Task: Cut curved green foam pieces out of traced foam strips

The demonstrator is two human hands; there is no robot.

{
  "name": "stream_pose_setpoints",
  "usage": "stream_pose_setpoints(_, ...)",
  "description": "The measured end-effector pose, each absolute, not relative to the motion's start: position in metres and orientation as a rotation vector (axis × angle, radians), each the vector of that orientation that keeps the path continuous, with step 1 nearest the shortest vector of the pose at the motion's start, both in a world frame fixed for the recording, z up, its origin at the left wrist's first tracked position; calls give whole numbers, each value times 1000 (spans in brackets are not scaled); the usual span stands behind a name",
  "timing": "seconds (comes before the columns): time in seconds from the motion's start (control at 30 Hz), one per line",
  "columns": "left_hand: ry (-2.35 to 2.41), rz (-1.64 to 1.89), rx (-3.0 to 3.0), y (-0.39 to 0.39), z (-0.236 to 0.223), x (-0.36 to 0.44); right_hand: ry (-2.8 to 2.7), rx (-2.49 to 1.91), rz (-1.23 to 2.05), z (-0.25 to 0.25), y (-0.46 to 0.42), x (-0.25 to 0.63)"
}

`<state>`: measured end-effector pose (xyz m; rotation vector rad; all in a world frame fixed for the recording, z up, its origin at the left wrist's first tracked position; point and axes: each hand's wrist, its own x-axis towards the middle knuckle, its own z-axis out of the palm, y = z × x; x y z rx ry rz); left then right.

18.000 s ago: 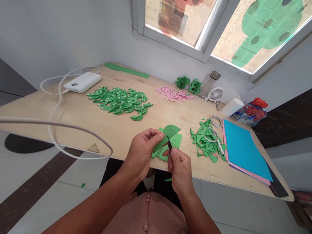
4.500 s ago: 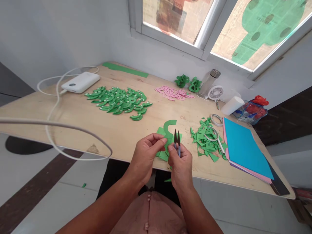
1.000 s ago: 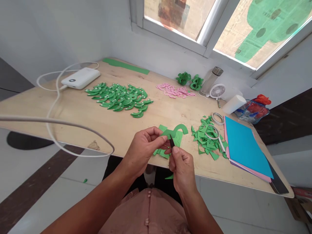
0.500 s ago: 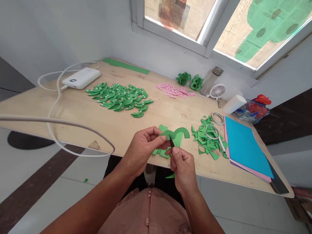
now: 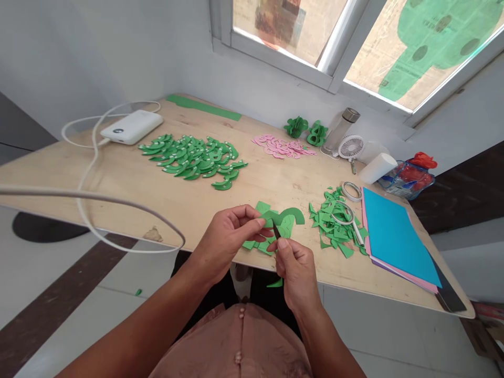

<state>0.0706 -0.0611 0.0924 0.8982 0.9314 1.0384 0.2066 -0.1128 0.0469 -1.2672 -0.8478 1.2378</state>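
Between its thumb and fingers, my left hand pinches one end of a curved, wavy green paper strip. My right hand is closed round a slim, dark pointed tool. Its tip meets the strip close to my left fingertips; the rest is hidden in my fist, so its exact kind does not show. Below the strip, at the table's front edge, lie green paper pieces with drawn outlines. A pile of green paper scraps is to the right of my right hand.
Curved green cutouts with white ends and pink cutouts cover parts of the wooden table. A white device with a looping cable stands left. Blue sheets, a tape roll, fan and bottle are right.
Both hands stay almost in place. The green strip has shifted very slightly left, and the tool's tip now shows more clearly against it.
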Motion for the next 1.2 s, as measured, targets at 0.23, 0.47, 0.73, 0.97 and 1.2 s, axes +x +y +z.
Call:
stream_pose_setpoints(0.23,999,965,1105,-56,98,56,-911,-1286,1253,48,-111,212)
stream_pose_setpoints(0.47,934,934,982,-52,91,54,-906,-1254,1271,47,-108,217)
stream_pose_setpoints(0.73,849,1081,633,-62,88,69,-888,-1213,1247,44,-113,208)
stream_pose_setpoints(0.97,881,1196,538,-70,89,84,-816,-1208,1230,44,-113,196)
stream_pose_setpoints(1.2,914,1237,573,-73,86,93,-742,-1145,1263,46,-114,191)
